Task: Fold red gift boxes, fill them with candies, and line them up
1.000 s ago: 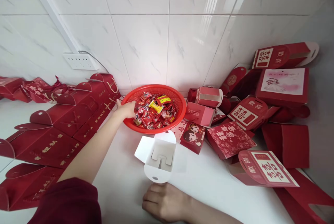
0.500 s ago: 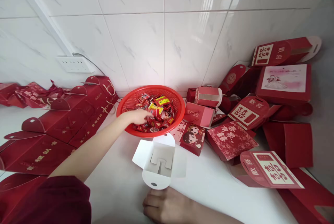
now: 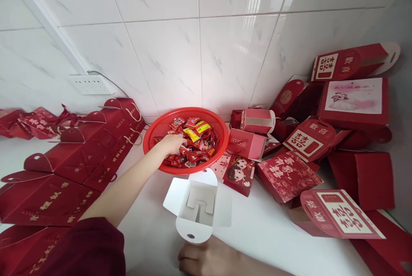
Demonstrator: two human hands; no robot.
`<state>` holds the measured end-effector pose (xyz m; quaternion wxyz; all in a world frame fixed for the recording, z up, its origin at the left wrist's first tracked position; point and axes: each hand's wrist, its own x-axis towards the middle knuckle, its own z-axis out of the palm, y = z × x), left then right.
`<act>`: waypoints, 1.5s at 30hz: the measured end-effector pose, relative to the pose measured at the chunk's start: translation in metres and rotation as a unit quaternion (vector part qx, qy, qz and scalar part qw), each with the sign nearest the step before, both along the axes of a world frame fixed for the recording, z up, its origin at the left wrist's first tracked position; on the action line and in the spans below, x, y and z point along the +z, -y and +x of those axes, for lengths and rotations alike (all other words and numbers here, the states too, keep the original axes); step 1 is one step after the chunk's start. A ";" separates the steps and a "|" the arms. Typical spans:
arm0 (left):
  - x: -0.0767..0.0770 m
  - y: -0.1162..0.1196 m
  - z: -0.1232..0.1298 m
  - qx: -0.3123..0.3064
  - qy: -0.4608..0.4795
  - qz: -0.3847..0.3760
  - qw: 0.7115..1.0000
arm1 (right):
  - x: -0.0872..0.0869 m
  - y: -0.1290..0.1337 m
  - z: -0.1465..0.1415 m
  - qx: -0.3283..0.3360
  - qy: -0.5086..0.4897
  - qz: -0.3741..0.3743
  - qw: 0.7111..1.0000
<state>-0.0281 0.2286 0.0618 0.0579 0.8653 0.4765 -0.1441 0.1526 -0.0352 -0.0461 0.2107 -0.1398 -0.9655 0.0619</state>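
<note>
My left hand (image 3: 174,144) reaches into a red plastic basket (image 3: 151,132) of wrapped candies (image 3: 200,144). Its fingers curl down around candies at the left of the pile, with the tips hidden among the wrappers. In front of the basket stands an open paper box (image 3: 197,205), white inside, its flaps spread outward. My right hand (image 3: 204,256) rests on the white table at the box's near side, just under the rounded flap with the hole. Those fingers are folded into a loose fist, and nothing shows in them.
Several red gift boxes with rope handles (image 3: 77,156) line the left side. A heap of red boxes (image 3: 289,173) covers the right, with a box bearing cartoon faces (image 3: 238,175) beside the basket. Behind are a tiled wall (image 3: 161,61) and a socket strip (image 3: 92,84).
My left hand has shifted slightly within the candies, and some candies lie differently. The view has tilted a little. My right hand stays by the box.
</note>
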 end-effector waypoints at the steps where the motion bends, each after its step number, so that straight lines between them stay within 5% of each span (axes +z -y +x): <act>1: -0.001 0.000 0.001 0.000 -0.003 0.004 1.000 | 0.000 0.000 -0.001 0.004 0.000 -0.003 1.000; 9: 0.024 0.022 -0.013 0.015 0.104 0.066 0.992 | -0.003 0.007 -0.003 0.017 -0.033 0.024 0.999; 13: 0.045 0.056 -0.017 0.066 0.282 0.056 0.955 | 0.039 0.017 0.011 0.030 -0.109 0.028 0.993; 15: 0.053 0.079 -0.011 0.114 0.488 -0.038 0.865 | 0.076 0.014 0.021 0.033 -0.169 0.027 0.985; 17: 0.059 0.103 -0.002 0.141 0.655 -0.142 0.729 | 0.112 0.002 0.030 -0.009 -0.271 0.006 0.963; 18: 0.062 0.114 0.003 0.140 0.699 -0.178 0.678 | 0.128 -0.008 0.033 -0.052 -0.312 -0.041 0.948; 20: 0.066 0.135 0.011 0.118 0.743 -0.211 0.624 | 0.149 -0.030 0.037 -0.203 -0.396 -0.205 0.872; 22: 0.066 0.149 0.016 0.089 0.747 -0.214 0.623 | 0.157 -0.052 0.036 -0.239 -0.425 -0.342 0.804; 26: 0.062 0.161 0.018 0.065 0.697 -0.246 0.670 | 0.148 -0.081 0.029 -0.145 -0.417 -0.482 0.757; 35: 0.060 0.156 0.024 0.191 0.633 -0.224 0.716 | 0.127 -0.090 0.035 -0.205 -0.443 -0.473 0.734; 41: 0.048 0.150 0.025 0.171 0.613 -0.177 0.751 | 0.127 -0.093 0.038 -0.203 -0.394 -0.473 0.762; 45: 0.047 0.150 0.032 0.166 0.623 -0.186 0.741 | 0.124 -0.094 0.042 -0.189 -0.411 -0.488 0.747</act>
